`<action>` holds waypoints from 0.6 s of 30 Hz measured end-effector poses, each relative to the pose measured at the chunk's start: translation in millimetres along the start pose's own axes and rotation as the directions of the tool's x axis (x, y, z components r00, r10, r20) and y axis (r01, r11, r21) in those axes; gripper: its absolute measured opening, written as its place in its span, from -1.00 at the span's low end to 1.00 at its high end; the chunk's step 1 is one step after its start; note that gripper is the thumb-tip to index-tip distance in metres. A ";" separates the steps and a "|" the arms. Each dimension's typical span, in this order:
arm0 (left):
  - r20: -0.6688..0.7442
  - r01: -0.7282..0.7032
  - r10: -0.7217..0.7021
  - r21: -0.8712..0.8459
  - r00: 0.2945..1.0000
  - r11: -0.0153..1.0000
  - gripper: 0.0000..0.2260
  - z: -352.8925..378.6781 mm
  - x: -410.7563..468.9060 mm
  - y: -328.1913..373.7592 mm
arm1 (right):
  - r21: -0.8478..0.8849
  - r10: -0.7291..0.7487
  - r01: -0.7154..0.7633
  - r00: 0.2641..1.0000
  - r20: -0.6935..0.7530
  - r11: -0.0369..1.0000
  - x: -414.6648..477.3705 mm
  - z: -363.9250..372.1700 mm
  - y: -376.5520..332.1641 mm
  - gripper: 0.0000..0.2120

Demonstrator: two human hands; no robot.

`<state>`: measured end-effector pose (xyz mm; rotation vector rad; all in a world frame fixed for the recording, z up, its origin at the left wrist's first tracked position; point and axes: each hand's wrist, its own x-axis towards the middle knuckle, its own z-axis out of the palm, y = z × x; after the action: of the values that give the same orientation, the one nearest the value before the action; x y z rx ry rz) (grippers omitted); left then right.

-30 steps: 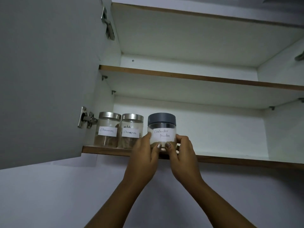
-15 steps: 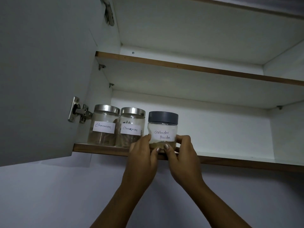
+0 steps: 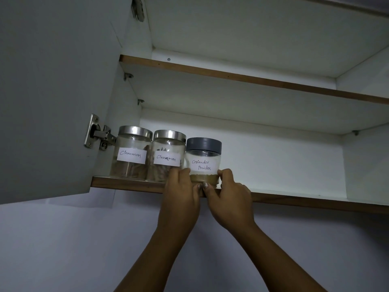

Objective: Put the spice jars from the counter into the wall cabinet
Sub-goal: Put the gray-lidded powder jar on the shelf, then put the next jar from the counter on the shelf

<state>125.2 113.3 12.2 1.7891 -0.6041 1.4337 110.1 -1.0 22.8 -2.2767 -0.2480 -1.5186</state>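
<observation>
Two grips: left hand (image 3: pixel 181 192) and right hand (image 3: pixel 229 197) clasp the coriander jar (image 3: pixel 203 161) low; I'd push it back from the shelf (image 3: pixel 294 202) edge, beside the cinnamon jar (image 3: pixel 167 157), then release.

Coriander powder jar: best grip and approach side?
Coriander powder jar: probably the clear body below the grey lid, from front and right: it stands upright near the shelf edge, a cinnamon jar close on its left. Left hand and right hand grip low.

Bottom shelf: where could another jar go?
Free: the bottom shelf between the coriander powder jar and the right wall. Crowded: the left end, where two cinnamon jars stand close beside it and the left hand and right hand hold it.
</observation>
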 end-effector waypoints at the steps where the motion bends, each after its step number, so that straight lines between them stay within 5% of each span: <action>1: 0.012 0.005 -0.005 0.016 1.000 1.000 -0.70 0.0 0.4 0.4 | 0.007 -0.007 0.007 1.000 0.019 1.000 0.2 -1.0 0.4 -0.71; 11: 0.188 -0.083 0.060 0.121 0.980 0.989 -0.53 -10.6 -33.1 30.6 | 0.246 -0.017 -0.044 0.970 0.243 0.968 -44.6 -30.8 9.9 -0.41; 18: 0.496 -0.001 -0.005 0.012 0.868 1.000 -0.37 7.2 -139.4 72.9 | 0.222 0.116 -0.205 0.927 0.356 0.953 -157.7 -64.1 59.4 -0.49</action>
<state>38.4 50.8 -103.4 2.1830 -0.8508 0.9646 14.4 -70.7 -113.1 -2.2711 -0.3212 -0.9447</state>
